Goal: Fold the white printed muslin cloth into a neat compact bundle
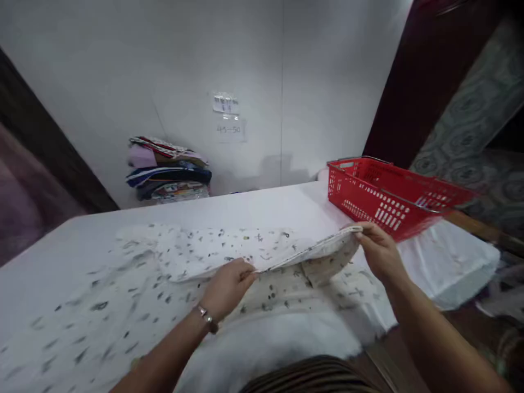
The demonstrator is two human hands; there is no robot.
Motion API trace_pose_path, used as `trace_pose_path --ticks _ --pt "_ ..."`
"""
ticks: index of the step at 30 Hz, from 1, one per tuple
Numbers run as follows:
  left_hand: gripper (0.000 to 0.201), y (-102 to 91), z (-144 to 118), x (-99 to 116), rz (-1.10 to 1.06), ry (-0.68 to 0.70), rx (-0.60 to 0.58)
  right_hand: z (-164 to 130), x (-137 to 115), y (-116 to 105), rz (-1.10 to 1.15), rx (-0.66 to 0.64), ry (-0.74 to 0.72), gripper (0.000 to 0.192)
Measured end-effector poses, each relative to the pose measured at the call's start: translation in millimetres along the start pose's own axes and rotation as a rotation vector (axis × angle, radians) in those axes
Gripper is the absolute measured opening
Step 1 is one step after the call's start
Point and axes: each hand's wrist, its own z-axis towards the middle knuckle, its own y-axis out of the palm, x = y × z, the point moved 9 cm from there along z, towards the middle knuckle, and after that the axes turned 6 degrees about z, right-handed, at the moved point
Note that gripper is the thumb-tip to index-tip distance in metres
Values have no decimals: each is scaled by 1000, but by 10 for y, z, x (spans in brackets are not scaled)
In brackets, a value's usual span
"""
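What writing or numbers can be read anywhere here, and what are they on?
"45-50": faint handwriting on the lower paper note stuck to the white wall.
The upper paper label on the wall carries dark print, too small and blurred to read.
The patterned cloth pinched by the left hand and right hand bears small dark motifs, no legible words.
The red basket shows no text.

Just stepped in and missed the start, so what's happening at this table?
A person stands at a white table handling a white cloth with small dark prints. The left hand and right hand each grip the cloth's edge, lifted off the surface between them. A red basket sits at the table's right end, and a stack of folded fabrics rests against the far wall.
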Motion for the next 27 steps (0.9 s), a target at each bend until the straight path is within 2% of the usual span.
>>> trace_pose_path --ticks 2,5,8,10,12,14,17,20,24,27 --pt "34 89 -19 -2 111 -22 -5 -71 91 -15 -14 37 24 16" --pt "33 166 -38 24 250 -4 48 -168 221 -45 6 92 79 17" --pt "26 195 -54 120 313 111 190 -244 311 -58 72 123 134 17" --pt "20 224 -73 235 256 237 295 -275 324 -45 117 125 143 16" --pt "30 254 -75 359 136 341 368 -289 309 -24 138 122 131 16" --pt "34 264 -22 488 0 388 402 -295 283 -2 136 118 108 16" --pt "29 233 166 713 -197 383 388 -301 258 43 116 90 81 17" --pt "25 210 404 981 -329 380 310 -316 271 96 93 34 88 16" --pt "18 286 601 1292 -315 426 162 -344 302 126 114 -5 108 14" --pt "20 239 600 1351 -287 436 213 -359 331 102 143 24 120 15"
